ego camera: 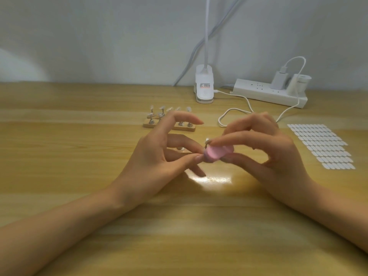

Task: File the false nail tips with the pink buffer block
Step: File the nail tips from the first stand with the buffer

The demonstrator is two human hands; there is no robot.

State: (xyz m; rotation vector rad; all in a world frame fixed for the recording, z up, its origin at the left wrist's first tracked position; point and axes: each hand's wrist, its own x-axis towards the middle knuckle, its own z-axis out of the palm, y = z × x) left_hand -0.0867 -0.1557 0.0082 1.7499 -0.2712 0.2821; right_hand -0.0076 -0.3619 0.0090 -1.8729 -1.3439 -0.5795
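Both hands worked close together above the worktop (79,196). The right hand (278,154) pinched the pink buffer block (216,153) between forefinger and thumb, and the left hand (157,156) pinched a false nail tip (207,141) against it. That light pinch looked risky: a hard stroke could flick the tip loose, or scuff a fingertip.

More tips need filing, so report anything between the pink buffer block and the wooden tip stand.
Only the left hand, pinching a metal tip holder at the pink buffer block, overlaps the wooden tip stand; nothing else visible.
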